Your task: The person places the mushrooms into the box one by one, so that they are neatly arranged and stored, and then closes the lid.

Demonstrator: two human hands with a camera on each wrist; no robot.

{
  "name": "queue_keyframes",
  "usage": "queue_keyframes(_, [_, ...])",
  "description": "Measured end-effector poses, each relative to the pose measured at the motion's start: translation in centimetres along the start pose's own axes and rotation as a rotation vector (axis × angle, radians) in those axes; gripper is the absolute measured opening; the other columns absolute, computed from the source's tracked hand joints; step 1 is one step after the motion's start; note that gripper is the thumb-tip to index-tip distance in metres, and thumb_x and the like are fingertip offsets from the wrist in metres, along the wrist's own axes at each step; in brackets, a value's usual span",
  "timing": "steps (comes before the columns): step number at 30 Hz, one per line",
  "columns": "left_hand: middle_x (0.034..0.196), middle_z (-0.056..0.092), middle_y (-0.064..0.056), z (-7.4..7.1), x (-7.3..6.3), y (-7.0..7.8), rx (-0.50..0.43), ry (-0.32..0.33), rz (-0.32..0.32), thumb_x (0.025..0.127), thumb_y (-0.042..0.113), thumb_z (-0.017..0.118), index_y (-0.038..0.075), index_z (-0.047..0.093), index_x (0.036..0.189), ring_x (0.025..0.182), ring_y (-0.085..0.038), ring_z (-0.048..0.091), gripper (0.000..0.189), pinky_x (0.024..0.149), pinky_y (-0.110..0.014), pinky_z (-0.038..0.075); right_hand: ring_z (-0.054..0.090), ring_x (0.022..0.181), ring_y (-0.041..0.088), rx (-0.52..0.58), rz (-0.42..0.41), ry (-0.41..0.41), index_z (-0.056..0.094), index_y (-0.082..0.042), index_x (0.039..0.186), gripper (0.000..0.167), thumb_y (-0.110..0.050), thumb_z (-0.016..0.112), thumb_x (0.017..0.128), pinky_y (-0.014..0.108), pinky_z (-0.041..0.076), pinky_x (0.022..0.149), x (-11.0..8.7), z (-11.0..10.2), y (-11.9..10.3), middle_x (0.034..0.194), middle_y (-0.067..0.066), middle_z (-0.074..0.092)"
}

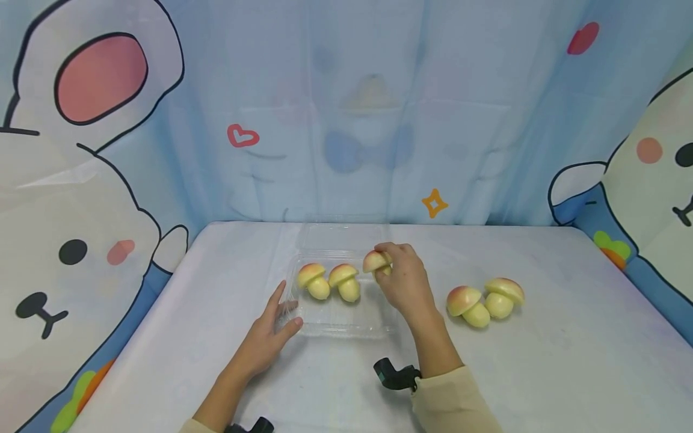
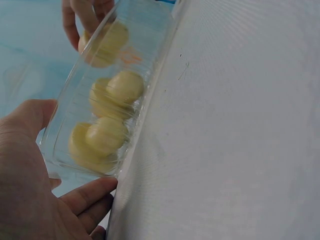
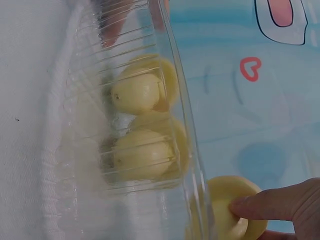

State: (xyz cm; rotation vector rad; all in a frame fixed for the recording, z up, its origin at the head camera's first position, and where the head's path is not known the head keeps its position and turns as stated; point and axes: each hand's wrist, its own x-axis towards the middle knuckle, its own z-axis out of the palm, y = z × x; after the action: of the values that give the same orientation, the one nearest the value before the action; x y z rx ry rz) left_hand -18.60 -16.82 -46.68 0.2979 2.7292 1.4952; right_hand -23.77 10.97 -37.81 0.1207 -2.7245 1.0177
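Note:
A yellow mushroom-shaped piece (image 1: 375, 262) with a reddish-topped cap is pinched between the thumb and fingers of my right hand (image 1: 407, 281), over the right part of a clear plastic container (image 1: 346, 331). Two like mushroom pieces, one at the left (image 1: 312, 280) and one in the middle (image 1: 345, 282), lie side by side inside the container. At the container's left end my left hand (image 1: 262, 341) rests with fingers fairly straight and spread. Its thumb and fingertips touch the plastic wall in the left wrist view.
The container's clear lid (image 1: 343, 236) lies folded back behind it. To the right, two more mushroom pieces, one nearer (image 1: 468, 305) and one farther right (image 1: 505, 296), sit together on the white table (image 1: 568, 355). A printed blue curtain (image 1: 460, 120) hangs behind the table.

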Motion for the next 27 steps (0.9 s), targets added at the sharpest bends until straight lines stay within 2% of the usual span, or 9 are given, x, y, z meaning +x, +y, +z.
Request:
queue_keyframes(10, [0.153,0.056,-0.012,-0.1,0.0,0.1,-0.007,-0.002,-0.003,0.104,0.038,0.059,0.023,0.011,0.168,0.152,-0.043,0.035,0.081,0.121,-0.069,0.021,0.064,0.118,0.041,-0.043,-0.021,-0.003,0.065,-0.009,0.136,0.046,-0.004,0.07,0.091,0.053,0.053,0.093,0.0,0.3,0.1,0.136,0.022,0.06])
queue_keyframes(27, [0.154,0.055,-0.011,0.0,0.0,0.0,-0.008,-0.003,-0.01,0.104,0.039,0.059,0.025,0.011,0.168,0.153,-0.043,0.034,0.081,0.121,-0.07,0.02,0.065,0.116,0.042,-0.085,-0.042,-0.023,0.068,-0.006,0.132,0.045,-0.002,0.075,0.087,0.054,0.054,0.093,-0.1,1.3,0.2,0.129,0.024,0.063])
